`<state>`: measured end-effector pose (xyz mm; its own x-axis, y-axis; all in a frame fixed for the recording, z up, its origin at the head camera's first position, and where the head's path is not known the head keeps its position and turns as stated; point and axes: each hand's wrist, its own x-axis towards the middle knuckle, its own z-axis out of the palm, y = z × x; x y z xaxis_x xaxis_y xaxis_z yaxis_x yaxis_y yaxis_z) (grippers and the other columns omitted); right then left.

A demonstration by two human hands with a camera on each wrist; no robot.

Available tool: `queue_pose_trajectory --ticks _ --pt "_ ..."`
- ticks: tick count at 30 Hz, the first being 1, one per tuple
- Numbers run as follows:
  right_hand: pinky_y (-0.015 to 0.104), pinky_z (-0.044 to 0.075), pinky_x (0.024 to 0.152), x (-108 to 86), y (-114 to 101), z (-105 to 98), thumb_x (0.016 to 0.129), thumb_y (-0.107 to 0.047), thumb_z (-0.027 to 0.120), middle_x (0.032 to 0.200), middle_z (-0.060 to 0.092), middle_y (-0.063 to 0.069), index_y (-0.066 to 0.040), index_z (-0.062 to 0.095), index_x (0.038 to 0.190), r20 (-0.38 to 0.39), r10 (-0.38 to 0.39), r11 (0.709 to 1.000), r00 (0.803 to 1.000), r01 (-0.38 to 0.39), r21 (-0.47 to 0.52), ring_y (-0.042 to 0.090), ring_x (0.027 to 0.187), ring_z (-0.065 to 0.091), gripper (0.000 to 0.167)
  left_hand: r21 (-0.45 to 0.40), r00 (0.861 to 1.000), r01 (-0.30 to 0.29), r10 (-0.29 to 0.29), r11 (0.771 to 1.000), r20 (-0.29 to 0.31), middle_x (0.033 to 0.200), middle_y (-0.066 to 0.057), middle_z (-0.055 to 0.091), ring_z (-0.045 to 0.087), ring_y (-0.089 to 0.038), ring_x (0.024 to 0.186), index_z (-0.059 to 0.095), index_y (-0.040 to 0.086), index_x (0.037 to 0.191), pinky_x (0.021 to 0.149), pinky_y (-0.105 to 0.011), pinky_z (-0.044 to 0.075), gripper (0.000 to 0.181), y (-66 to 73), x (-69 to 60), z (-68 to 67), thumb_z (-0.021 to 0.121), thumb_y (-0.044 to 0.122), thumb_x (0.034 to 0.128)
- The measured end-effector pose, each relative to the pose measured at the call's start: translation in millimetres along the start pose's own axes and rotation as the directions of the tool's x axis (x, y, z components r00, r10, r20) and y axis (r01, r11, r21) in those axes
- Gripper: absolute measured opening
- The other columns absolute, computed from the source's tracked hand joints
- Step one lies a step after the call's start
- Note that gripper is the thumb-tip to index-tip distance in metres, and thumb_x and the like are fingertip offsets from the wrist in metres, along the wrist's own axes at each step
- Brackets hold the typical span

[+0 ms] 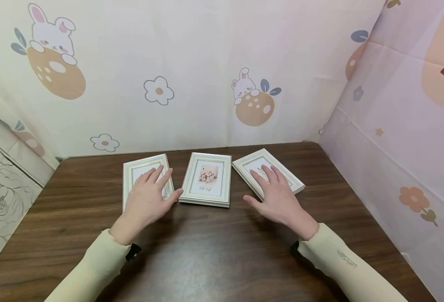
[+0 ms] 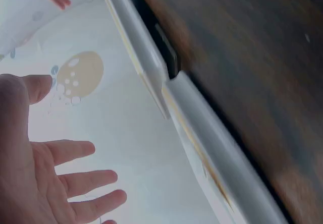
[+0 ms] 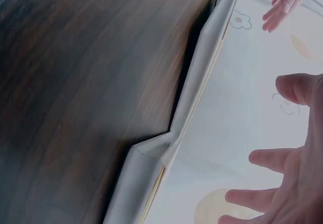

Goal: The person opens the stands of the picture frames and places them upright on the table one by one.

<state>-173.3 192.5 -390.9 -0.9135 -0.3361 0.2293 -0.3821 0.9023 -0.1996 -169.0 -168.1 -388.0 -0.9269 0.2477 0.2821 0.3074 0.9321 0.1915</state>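
On the bench (image 1: 207, 251), a left frame (image 1: 138, 171), a middle frame (image 1: 207, 180) and a right frame (image 1: 259, 162) are laid in a row, pictures facing up. The right frame is turned more than the others. The left hand (image 1: 148, 201) is spread above the left frame, the right hand (image 1: 276, 199) above the right frame, and nothing is gripped. For neat work, each frame should be touched by its edges, so that smudges are not made. Small, slow pushes would be best, as corners sit near each other and could be bumped.
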Motion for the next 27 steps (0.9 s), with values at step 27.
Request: queue_pose_trajectory --ticks 27 --pt "0.051 0.044 0.101 -16.4 5 -10 0.096 -0.033 0.065 0.134 0.060 0.013 -0.008 0.060 0.135 -0.066 0.074 0.918 0.995 -0.042 0.395 0.031 0.125 0.054 0.047 -0.262 0.960 0.249 -0.203 0.932 0.194 0.138 -0.027 0.053 0.051 -0.044 0.124 0.046 0.004 0.147 0.097 -0.062 0.040 0.068 -102.5 29.0 -56.1 0.041 0.055 0.1022"
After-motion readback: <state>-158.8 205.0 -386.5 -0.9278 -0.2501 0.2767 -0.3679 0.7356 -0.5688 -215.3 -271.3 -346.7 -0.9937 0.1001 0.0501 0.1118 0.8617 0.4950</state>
